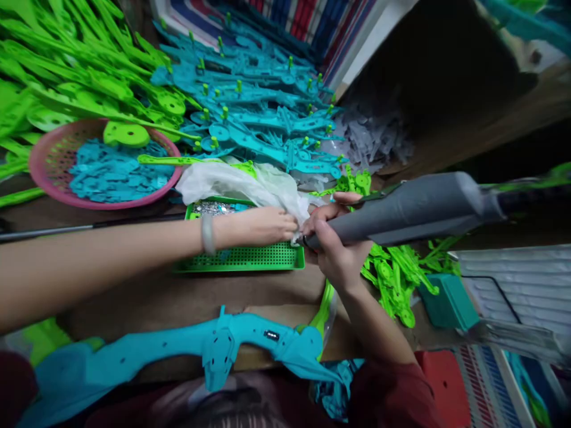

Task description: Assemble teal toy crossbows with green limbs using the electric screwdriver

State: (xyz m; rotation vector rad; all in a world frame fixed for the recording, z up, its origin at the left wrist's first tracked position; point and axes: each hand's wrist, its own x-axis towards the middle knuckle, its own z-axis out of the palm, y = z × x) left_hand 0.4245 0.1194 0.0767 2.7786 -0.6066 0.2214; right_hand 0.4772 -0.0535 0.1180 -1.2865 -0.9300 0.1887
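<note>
Both hands meet over a green perforated plastic tray (250, 258). A crumpled white plastic bag (241, 181) lies just behind the knuckles and a long turquoise plastic part (232, 342) lies under the wrists. The right hand (336, 246) is closed around a thick grey power tool (414, 208). The left hand (263, 227) pinches its fingertips at the tool's tip, and what they hold is too small to tell.

The right grip (335, 248) wraps a grey power screwdriver (414, 208), its tip pointing left. The left grip (263, 226) meets that tip above a green perforated tray (241, 260), fingertips touching a white plastic bag (236, 181). A teal toy bow (250, 342) lies at the near edge of the worktop (178, 297).
</note>
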